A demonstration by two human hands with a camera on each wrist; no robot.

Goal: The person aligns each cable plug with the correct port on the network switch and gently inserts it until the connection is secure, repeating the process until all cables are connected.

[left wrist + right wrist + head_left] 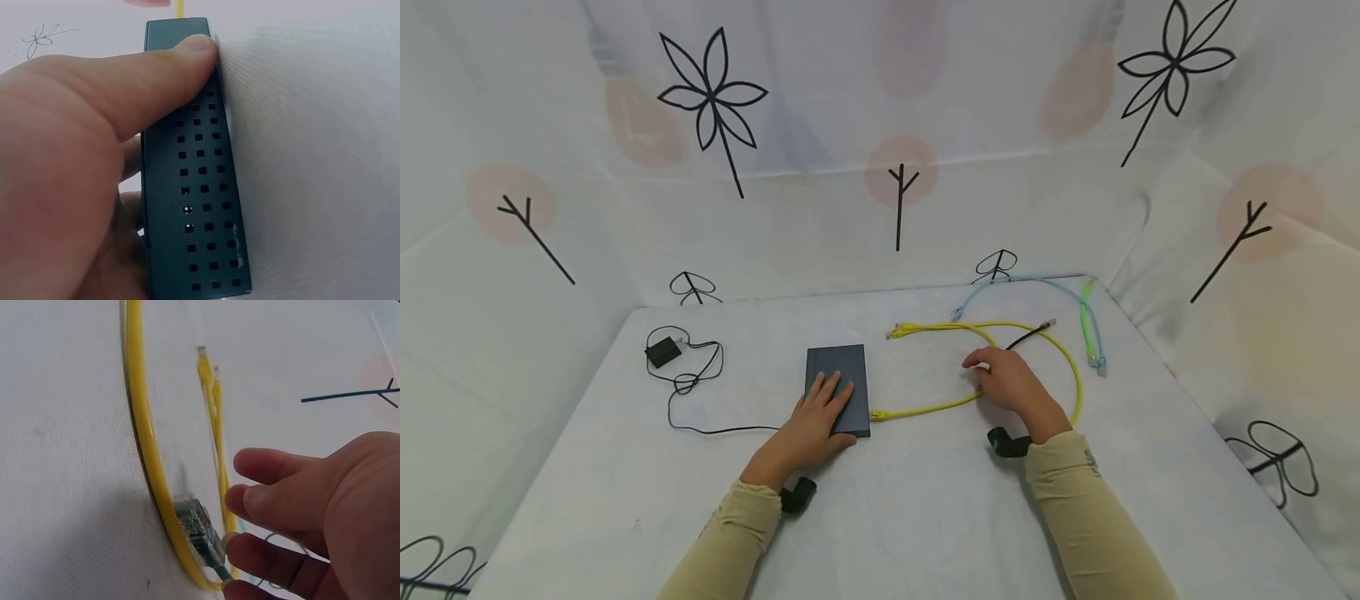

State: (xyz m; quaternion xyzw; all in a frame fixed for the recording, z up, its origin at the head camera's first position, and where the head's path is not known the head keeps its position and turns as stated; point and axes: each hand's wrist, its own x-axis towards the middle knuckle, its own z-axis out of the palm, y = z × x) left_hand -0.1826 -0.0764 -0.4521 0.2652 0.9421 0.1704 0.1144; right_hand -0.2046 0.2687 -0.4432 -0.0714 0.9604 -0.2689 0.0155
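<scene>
My left hand (pixel 811 425) lies on a dark grey box (pixel 850 358) like a network switch, its fingers spread over the top. In the left wrist view, the thumb (pixel 169 72) presses the box's perforated side (pixel 200 187). A yellow network cable (pixel 925 410) runs to the box's right side. Over the yellow cable (pixel 140 394) hovers my right hand (pixel 1011 383), fingers loosely bent, with no thing pinched between thumb and forefinger. Close to its lower fingertips is a clear plug (pixel 194 519) on a dark cable; whether they touch is unclear.
At left, a black power adapter (pixel 662 352) has a thin cord (pixel 722 432) leading toward the box. Behind the right hand lie yellow plugs (pixel 901 331) and a black cable end (pixel 1037 329). Farther back are a light blue cable (pixel 1037 277) and a green one (pixel 1086 321).
</scene>
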